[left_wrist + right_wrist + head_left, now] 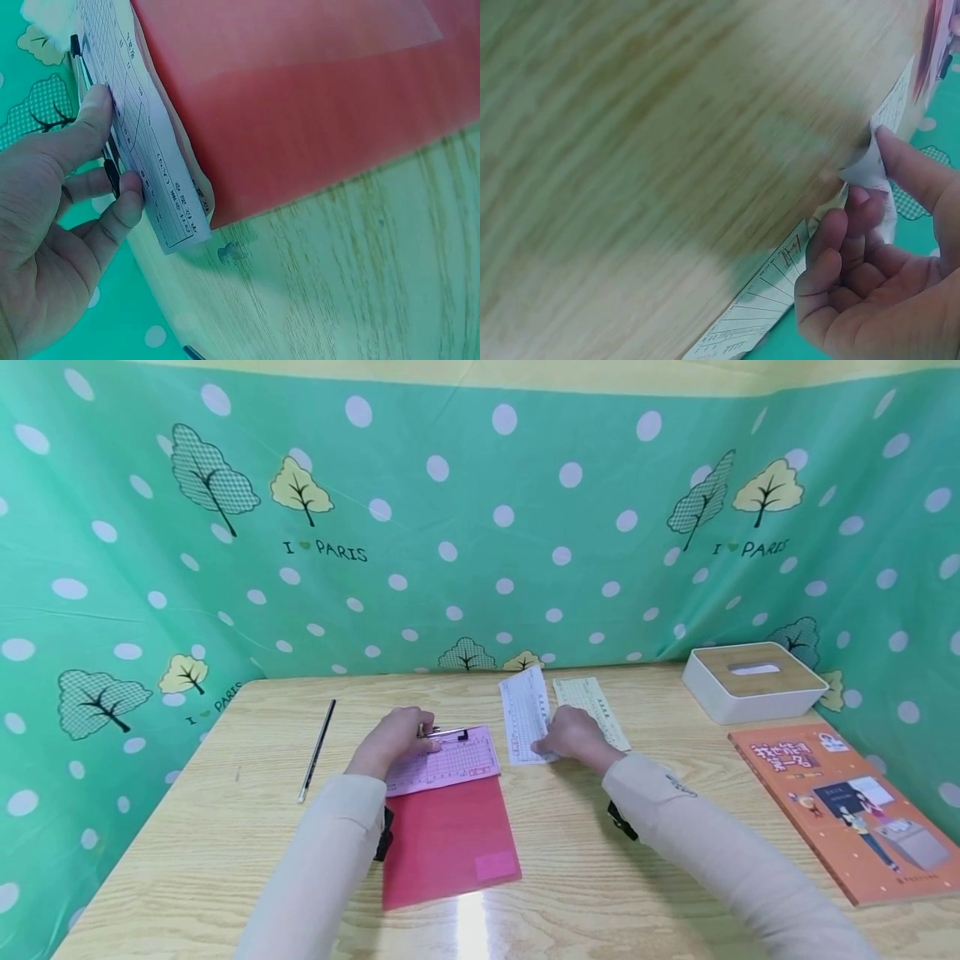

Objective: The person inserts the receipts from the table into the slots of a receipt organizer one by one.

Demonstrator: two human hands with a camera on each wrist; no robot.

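A red folder (453, 835) lies on the table with a pink form (442, 764) across its upper part. My left hand (396, 739) is at the folder's top edge and holds the metal clip (447, 735) with black ends; the left wrist view shows the thumb (96, 109) and fingers on it. My right hand (577, 733) pinches the lower corner of a white form (525, 710); that corner bends up between thumb and fingers in the right wrist view. Partly under the right hand lies a yellowish form (588, 697).
A black pencil (318, 747) lies left of the folder. At the right stand a white tissue box (753, 685) with a wooden lid and, nearer, an orange book (847, 814). A green dotted curtain (480, 527) hangs behind the table (225, 852).
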